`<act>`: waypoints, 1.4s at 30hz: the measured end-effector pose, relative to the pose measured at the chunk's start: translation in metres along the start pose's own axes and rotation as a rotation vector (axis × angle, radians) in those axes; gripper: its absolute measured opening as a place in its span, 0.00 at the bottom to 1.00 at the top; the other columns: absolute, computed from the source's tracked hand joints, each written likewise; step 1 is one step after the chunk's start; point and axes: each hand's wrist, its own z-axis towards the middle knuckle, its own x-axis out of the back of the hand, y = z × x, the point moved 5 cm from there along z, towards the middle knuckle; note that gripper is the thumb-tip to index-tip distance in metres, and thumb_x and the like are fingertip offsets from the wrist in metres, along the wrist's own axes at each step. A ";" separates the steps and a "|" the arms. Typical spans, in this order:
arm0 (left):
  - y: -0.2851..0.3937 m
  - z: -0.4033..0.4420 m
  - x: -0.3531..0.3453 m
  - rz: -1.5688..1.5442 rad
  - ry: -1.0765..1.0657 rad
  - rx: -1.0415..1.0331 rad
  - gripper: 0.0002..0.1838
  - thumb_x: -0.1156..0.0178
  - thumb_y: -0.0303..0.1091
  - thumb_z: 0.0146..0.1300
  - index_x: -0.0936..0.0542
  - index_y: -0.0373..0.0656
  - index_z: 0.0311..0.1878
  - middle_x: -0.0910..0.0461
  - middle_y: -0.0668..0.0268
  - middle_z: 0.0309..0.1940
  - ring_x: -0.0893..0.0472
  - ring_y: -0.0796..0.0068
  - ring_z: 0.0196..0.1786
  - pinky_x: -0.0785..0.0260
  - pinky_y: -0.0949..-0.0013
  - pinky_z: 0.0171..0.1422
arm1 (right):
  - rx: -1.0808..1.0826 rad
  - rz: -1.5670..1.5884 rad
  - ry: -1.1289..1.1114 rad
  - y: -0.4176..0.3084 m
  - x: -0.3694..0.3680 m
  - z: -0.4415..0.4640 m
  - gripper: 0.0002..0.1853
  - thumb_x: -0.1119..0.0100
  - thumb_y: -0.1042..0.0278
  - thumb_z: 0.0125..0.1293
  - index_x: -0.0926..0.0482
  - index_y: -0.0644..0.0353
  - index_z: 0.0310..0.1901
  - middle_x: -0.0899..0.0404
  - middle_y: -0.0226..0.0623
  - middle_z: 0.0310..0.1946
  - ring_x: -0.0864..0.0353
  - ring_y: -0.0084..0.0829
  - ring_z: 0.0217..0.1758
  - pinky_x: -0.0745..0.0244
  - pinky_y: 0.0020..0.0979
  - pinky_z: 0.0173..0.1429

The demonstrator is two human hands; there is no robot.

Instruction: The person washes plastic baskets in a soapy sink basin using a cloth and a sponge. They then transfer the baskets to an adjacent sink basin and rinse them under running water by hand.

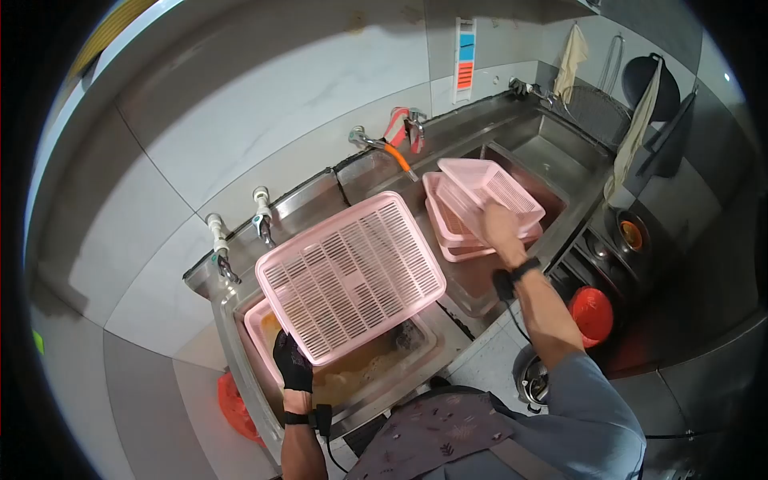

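Note:
My left hand (293,364), in a black glove, grips the lower-left corner of a large pink slotted basket (352,278). This basket is held tilted over the left sink (434,358), where brownish water stands. Partly hidden beneath it, the rim of another pink container (256,324) shows in that sink. On the right, my bare right hand (502,228) is closed on the near side of a smaller pink basket (498,188), its fingertips partly hidden. That basket is tilted above several stacked pink baskets (462,254) in the middle sink.
Taps line the wall behind the sinks, one with an orange hose (400,160). A further sink basin (556,146) lies at the far right. Cloths and a black pan (652,86) hang there. A red bowl (590,316) and a metal pot (531,378) are at my right.

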 end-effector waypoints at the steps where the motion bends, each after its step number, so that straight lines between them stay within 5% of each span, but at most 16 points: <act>1: -0.002 0.000 -0.001 0.005 -0.010 0.002 0.16 0.46 0.34 0.79 0.19 0.34 0.61 0.14 0.63 0.50 0.14 0.70 0.50 0.20 0.69 0.58 | 0.000 0.050 -0.010 -0.019 -0.002 0.009 0.10 0.43 0.67 0.67 0.18 0.60 0.45 0.12 0.50 0.37 0.10 0.52 0.41 0.15 0.49 0.46; 4: -0.004 -0.001 -0.001 -0.101 -0.025 0.033 0.16 0.46 0.33 0.79 0.20 0.34 0.62 0.15 0.61 0.52 0.15 0.69 0.51 0.20 0.68 0.59 | 0.072 0.200 0.122 -0.071 0.000 0.012 0.12 0.43 0.66 0.69 0.19 0.63 0.49 0.13 0.51 0.41 0.13 0.52 0.46 0.18 0.50 0.51; 7: -0.003 0.000 -0.005 -0.117 0.015 0.011 0.17 0.47 0.33 0.79 0.21 0.34 0.63 0.15 0.60 0.53 0.15 0.69 0.52 0.20 0.67 0.59 | 0.376 0.440 0.405 -0.113 0.024 -0.022 0.17 0.43 0.61 0.74 0.20 0.63 0.56 0.17 0.53 0.44 0.19 0.53 0.52 0.22 0.47 0.56; 9: 0.000 -0.004 -0.010 -0.195 0.017 0.090 0.18 0.48 0.33 0.80 0.22 0.33 0.65 0.15 0.60 0.54 0.15 0.68 0.53 0.20 0.67 0.59 | 0.370 0.739 -0.010 -0.121 0.007 -0.033 0.19 0.43 0.57 0.77 0.20 0.63 0.57 0.16 0.45 0.47 0.17 0.46 0.50 0.21 0.41 0.55; 10: 0.006 -0.006 -0.013 -0.217 0.039 0.111 0.18 0.48 0.34 0.80 0.22 0.33 0.65 0.15 0.61 0.54 0.15 0.68 0.53 0.20 0.67 0.59 | 0.364 0.741 -0.011 -0.122 0.007 -0.035 0.19 0.43 0.57 0.77 0.20 0.63 0.57 0.16 0.45 0.47 0.17 0.46 0.50 0.21 0.41 0.55; 12: 0.015 -0.009 -0.021 -0.226 0.039 0.083 0.16 0.46 0.32 0.79 0.20 0.34 0.62 0.14 0.62 0.51 0.14 0.70 0.50 0.20 0.69 0.56 | -0.054 1.209 -0.334 -0.112 -0.014 -0.039 0.25 0.40 0.48 0.76 0.20 0.69 0.50 0.15 0.45 0.41 0.15 0.42 0.45 0.21 0.39 0.54; 16: 0.006 -0.001 -0.026 -0.231 -0.019 0.062 0.19 0.50 0.35 0.81 0.22 0.34 0.65 0.15 0.61 0.54 0.14 0.66 0.52 0.18 0.66 0.58 | -0.320 1.403 -0.472 -0.105 -0.017 -0.052 0.30 0.43 0.46 0.79 0.20 0.73 0.59 0.13 0.46 0.49 0.13 0.29 0.48 0.18 0.31 0.51; 20: 0.007 0.008 -0.040 -0.051 0.018 0.011 0.14 0.46 0.30 0.79 0.19 0.35 0.61 0.14 0.65 0.50 0.17 0.75 0.49 0.23 0.71 0.55 | -0.392 1.843 -0.740 -0.089 -0.003 -0.060 0.27 0.38 0.55 0.77 0.21 0.73 0.63 0.13 0.48 0.52 0.12 0.31 0.48 0.15 0.33 0.55; 23: 0.046 0.008 -0.076 0.330 -0.071 -0.195 0.16 0.47 0.32 0.80 0.20 0.35 0.63 0.16 0.64 0.54 0.18 0.75 0.53 0.24 0.68 0.59 | -0.331 1.813 -0.477 -0.063 0.029 -0.052 0.24 0.37 0.59 0.76 0.20 0.74 0.62 0.13 0.47 0.51 0.12 0.33 0.49 0.16 0.34 0.56; 25: 0.007 0.030 -0.072 -0.316 -0.008 0.156 0.19 0.48 0.34 0.79 0.23 0.38 0.67 0.17 0.61 0.58 0.16 0.68 0.56 0.22 0.64 0.62 | -0.441 1.664 -0.274 -0.038 0.062 -0.044 0.20 0.37 0.63 0.75 0.18 0.73 0.58 0.12 0.43 0.50 0.14 0.32 0.51 0.19 0.34 0.60; 27: 0.019 0.027 -0.074 -0.252 -0.157 0.245 0.19 0.47 0.34 0.78 0.23 0.39 0.66 0.16 0.58 0.57 0.15 0.65 0.55 0.21 0.62 0.59 | -0.288 1.936 -0.139 -0.007 0.077 -0.026 0.17 0.40 0.68 0.76 0.20 0.71 0.58 0.13 0.42 0.51 0.15 0.31 0.53 0.19 0.35 0.59; 32: 0.002 0.028 -0.030 -0.086 -0.046 0.266 0.15 0.39 0.33 0.72 0.19 0.39 0.58 0.13 0.60 0.44 0.12 0.68 0.41 0.19 0.67 0.46 | -0.186 1.631 0.222 0.037 0.182 -0.020 0.16 0.45 0.66 0.80 0.20 0.72 0.57 0.12 0.43 0.46 0.13 0.28 0.44 0.17 0.29 0.50; 36: -0.003 0.022 -0.011 -0.091 -0.054 0.303 0.15 0.37 0.32 0.71 0.18 0.39 0.58 0.13 0.61 0.42 0.13 0.70 0.39 0.19 0.68 0.44 | -0.082 1.035 0.287 0.040 0.150 0.001 0.19 0.39 0.62 0.76 0.18 0.69 0.58 0.12 0.38 0.42 0.17 0.24 0.40 0.22 0.29 0.48; 38: -0.010 0.019 -0.003 -0.111 0.005 0.406 0.15 0.37 0.33 0.71 0.18 0.39 0.57 0.14 0.62 0.43 0.14 0.70 0.39 0.20 0.69 0.43 | -0.003 0.898 0.232 0.003 0.142 -0.004 0.21 0.37 0.60 0.74 0.19 0.69 0.60 0.12 0.50 0.48 0.14 0.35 0.50 0.21 0.35 0.58; 40: -0.006 0.013 0.002 -0.093 -0.010 0.371 0.15 0.36 0.33 0.70 0.18 0.40 0.57 0.14 0.62 0.43 0.14 0.70 0.39 0.21 0.69 0.43 | 0.218 0.412 0.315 -0.030 0.116 -0.013 0.24 0.36 0.58 0.71 0.20 0.64 0.63 0.17 0.57 0.57 0.19 0.54 0.63 0.27 0.46 0.70; 42: 0.001 0.010 0.005 -0.075 -0.040 0.334 0.15 0.36 0.34 0.70 0.18 0.40 0.57 0.14 0.62 0.44 0.14 0.71 0.39 0.21 0.70 0.43 | 0.373 0.516 0.259 -0.061 0.082 -0.029 0.23 0.36 0.58 0.70 0.19 0.62 0.62 0.17 0.57 0.56 0.20 0.55 0.62 0.26 0.48 0.68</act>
